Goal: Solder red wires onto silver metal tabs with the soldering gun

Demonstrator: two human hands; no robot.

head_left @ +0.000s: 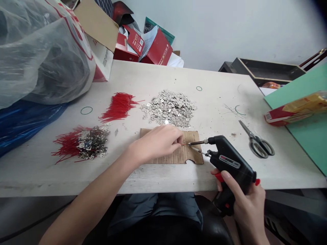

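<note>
My right hand [242, 194] is wrapped round the grip of a black soldering gun [230, 160], with a finger at its red trigger. The gun's tip points left, over a piece of brown cardboard [166, 158]. Just left of that tip, my left hand [166, 141] is closed in a pinch above the cardboard; what its fingers hold is hidden. Behind the cardboard lies a heap of small silvery metal tabs [172, 107]. To its left is a bundle of cut red wires [119, 106]. Nearer me, a pile of red wires with metal tabs [87, 143] lies on the table.
Scissors [258, 141] lie on the white table [222, 112] at right, beside a yellow and red packet [296, 109] on a green surface. Wire scraps and green rubber bands [86, 110] are scattered about. A big plastic bag [46, 51] and red boxes [158, 49] stand at back left.
</note>
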